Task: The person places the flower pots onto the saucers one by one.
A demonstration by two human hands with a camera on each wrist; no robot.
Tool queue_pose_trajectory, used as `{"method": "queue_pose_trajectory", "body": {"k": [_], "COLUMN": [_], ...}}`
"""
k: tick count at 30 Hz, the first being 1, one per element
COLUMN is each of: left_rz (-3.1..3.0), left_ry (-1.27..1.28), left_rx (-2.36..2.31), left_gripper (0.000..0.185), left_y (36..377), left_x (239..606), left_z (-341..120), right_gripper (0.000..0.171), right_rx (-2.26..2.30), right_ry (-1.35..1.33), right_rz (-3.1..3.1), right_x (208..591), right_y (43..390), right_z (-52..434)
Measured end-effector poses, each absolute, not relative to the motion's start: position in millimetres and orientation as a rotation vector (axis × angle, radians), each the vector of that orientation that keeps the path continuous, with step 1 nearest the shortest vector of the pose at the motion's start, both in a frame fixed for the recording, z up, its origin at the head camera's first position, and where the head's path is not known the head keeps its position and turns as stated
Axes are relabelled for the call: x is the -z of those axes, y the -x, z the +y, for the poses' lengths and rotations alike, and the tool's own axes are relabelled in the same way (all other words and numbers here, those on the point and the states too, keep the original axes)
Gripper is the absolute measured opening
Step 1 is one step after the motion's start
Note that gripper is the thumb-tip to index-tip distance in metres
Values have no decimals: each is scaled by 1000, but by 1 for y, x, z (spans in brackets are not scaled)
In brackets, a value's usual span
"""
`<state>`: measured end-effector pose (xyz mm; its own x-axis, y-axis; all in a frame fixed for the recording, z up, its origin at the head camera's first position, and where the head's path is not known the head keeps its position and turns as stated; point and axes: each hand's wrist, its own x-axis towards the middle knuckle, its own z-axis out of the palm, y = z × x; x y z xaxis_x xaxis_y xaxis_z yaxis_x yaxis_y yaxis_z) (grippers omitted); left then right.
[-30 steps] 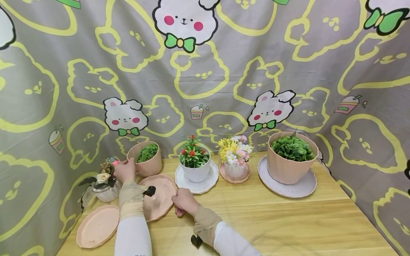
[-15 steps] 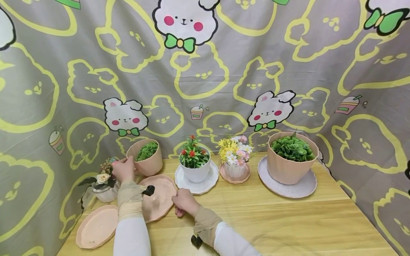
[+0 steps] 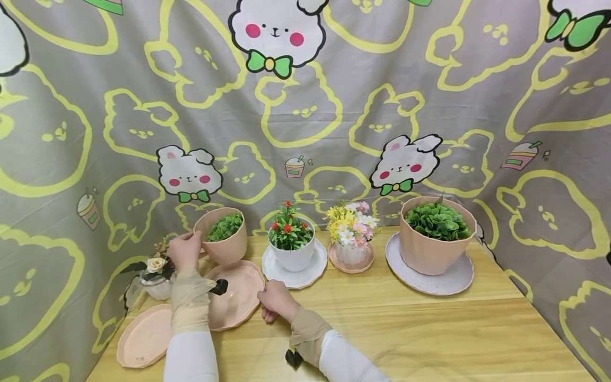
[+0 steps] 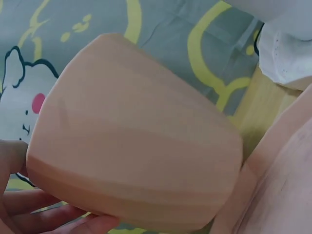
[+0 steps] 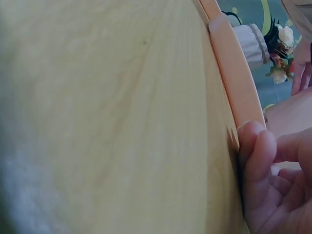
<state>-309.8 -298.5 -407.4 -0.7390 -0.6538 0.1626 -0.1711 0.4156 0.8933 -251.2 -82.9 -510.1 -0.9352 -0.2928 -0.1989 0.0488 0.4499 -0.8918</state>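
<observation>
My left hand [image 3: 187, 248] grips the left side of a small pink pot [image 3: 224, 240] with a green plant, held slightly tilted just behind a pink saucer [image 3: 240, 297]. In the left wrist view the pot [image 4: 131, 151] fills the frame, my fingers [image 4: 48, 214] curl round its lower left, and the saucer [image 4: 282, 190] lies at the right. My right hand [image 3: 267, 305] holds the saucer's right rim against the wooden table [image 3: 406, 329]. In the right wrist view its curled fingertips [image 5: 261, 161] press the saucer's edge [image 5: 236, 87].
A white pot with a rose [image 3: 155, 278] stands left of my left hand, and a second pink saucer [image 3: 143, 337] lies at the front left corner. To the right stand a red-flowered white pot [image 3: 292, 241], a small bouquet pot [image 3: 350, 236] and a large pink pot [image 3: 435, 233], each on a saucer. Cloth walls close in three sides.
My left hand has shifted the small pink pot slightly up and to the right. My right hand has stayed at the saucer's rim.
</observation>
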Motion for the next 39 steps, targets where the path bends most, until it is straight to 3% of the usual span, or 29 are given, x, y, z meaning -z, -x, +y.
{"method": "queue_pose_trajectory", "body": {"k": [25, 39], "left_rz": [-2356, -2541], "left_ry": [-504, -505], "left_rx": [1400, 1087], "left_gripper": [44, 41], "left_y": [265, 247], "left_x": [396, 397], "left_z": [-304, -309], "right_gripper": [41, 40], "right_rx": [1498, 1490], "right_ry": [225, 198], "right_rz": [2374, 2359], "right_x": [511, 511], "right_y": [252, 253], "right_z": [-82, -82]}}
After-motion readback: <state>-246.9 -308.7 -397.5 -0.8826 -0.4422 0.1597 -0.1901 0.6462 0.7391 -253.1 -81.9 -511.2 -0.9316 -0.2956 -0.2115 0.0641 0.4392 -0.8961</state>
